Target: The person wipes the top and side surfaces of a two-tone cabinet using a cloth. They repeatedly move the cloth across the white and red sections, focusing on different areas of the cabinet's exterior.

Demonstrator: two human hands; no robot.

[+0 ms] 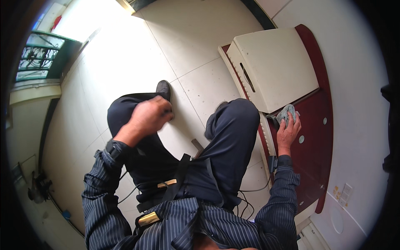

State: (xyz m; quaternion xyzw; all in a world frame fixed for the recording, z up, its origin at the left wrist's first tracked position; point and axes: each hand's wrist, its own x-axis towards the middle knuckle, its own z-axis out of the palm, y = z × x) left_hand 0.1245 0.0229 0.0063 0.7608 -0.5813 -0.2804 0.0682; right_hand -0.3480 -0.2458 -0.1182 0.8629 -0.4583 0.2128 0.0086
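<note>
My right hand [288,132] presses a grey-green cloth [285,114] onto the dark red glossy top of a low cabinet [309,156]. The cloth is bunched under my fingertips, close beside a white box-shaped unit [275,68] with a dark slot in its side. Over my bent left knee hangs my left hand [150,115], its fingers curled and blurred. Whether anything is inside those fingers is hidden.
Round pale discs [301,139] dot the red top. A wall socket [345,194] is beyond the cabinet's near end. Dark cables [247,204] hang beside my right thigh. Pale floor tiles [193,84] stretch ahead; a brown bar [197,147] shows between my legs.
</note>
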